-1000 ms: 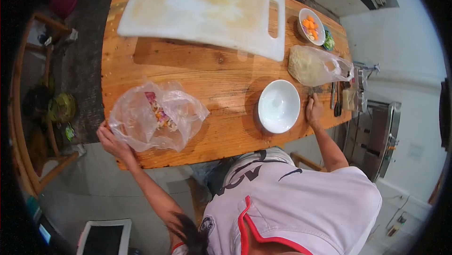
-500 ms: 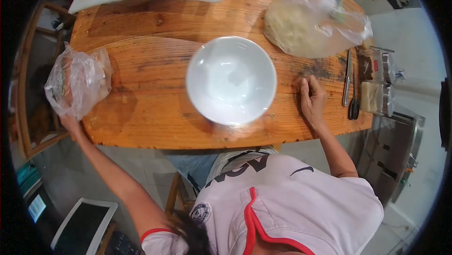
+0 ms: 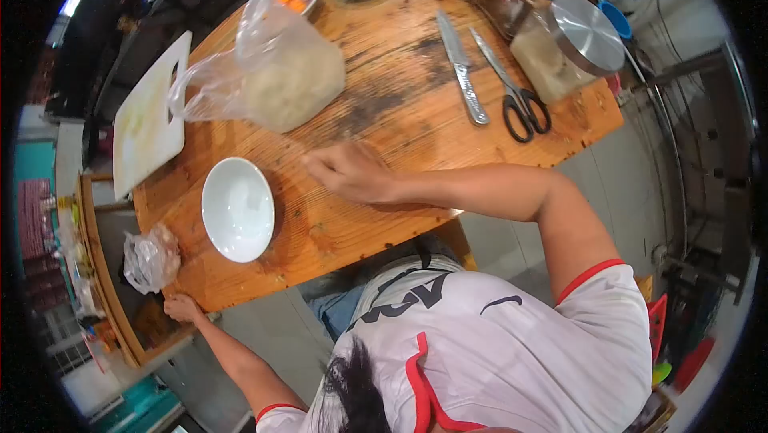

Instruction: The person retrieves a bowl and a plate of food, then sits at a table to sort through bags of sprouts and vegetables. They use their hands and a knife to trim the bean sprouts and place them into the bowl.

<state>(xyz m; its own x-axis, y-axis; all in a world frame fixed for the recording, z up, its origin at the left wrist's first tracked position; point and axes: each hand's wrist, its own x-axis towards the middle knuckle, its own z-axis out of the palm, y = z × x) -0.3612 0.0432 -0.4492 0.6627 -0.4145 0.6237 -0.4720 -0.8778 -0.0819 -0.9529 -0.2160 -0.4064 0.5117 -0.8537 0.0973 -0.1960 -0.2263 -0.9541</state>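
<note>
Visibly, the small translucent bag [image 3: 150, 259] looks crumpled; right hand [image 3: 352, 172] loosely closed, left hand [image 3: 183, 308] unclear.

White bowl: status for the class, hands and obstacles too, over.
Left hand at edge of table, beside crumpled bag, grip unclear. Right hand curled on table. White bowl upright between them, untouched. Knife and scissors lie farther right.
</note>
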